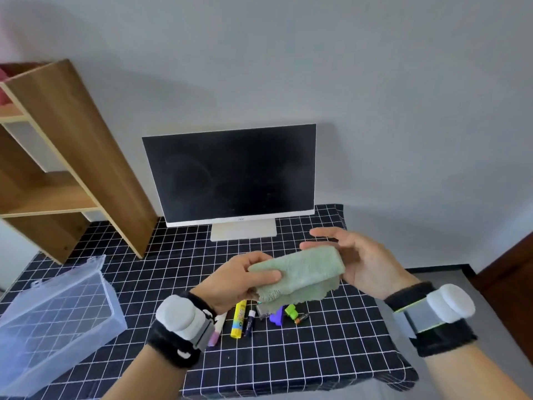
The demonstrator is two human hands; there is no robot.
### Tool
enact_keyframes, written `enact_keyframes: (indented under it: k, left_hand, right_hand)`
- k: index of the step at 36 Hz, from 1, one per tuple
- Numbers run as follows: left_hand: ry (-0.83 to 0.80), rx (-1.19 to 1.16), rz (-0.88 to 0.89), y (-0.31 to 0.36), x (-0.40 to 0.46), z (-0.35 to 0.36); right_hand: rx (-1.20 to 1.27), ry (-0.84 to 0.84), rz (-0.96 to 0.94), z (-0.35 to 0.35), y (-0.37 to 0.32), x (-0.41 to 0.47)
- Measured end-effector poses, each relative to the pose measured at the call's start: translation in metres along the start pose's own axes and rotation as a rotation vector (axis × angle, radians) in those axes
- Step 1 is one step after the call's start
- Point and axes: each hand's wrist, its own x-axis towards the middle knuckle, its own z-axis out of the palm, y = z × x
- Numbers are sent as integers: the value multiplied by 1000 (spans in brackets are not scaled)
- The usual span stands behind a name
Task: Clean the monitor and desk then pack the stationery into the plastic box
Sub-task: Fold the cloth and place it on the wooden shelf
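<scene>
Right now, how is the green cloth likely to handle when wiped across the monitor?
Probably floppy: the green cloth droops where the left hand pinches it. Its fuzzy pile suggests it is light and grippy, unlikely to slip from the right hand.

Even, soft daylight fills the scene, faint smudges are shown up on the dark monitor screen [230,174], and straight lines are bowed by wide-angle distortion near slightly blurred edges.
</scene>
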Motion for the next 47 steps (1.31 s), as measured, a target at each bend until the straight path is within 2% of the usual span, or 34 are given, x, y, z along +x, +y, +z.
enact_keyframes:
  k: [4, 7, 16, 22, 27, 36, 40, 47]
  left_hand:
    - [-26, 5, 47, 2, 0, -6]
    - [-26, 76, 53, 2, -1, -11]
    - [-16, 552, -2, 5, -15, -12]
    - [149, 593, 3, -1, -34, -15]
    - [320, 538, -36, -6, -54, -33]
    - [399, 383, -14, -18, -75, -79]
    - [418, 341, 12, -23, -82, -127]
    - [479, 371, 21, -32, -90, -209]
  right_hand:
    - [-314, -94, 110, 8, 2, 5]
    - [-548, -78, 116, 14, 5, 13]
    - [-762, -196, 2, 36, 9, 35]
    - [-760, -258, -46, 53, 18, 60]
    - [-640, -329, 28, 76, 26, 87]
    - [-666, -368, 42, 122, 47, 139]
    - [-682, -365, 40, 156, 59, 174]
    - [-697, -240, 97, 209, 74, 229]
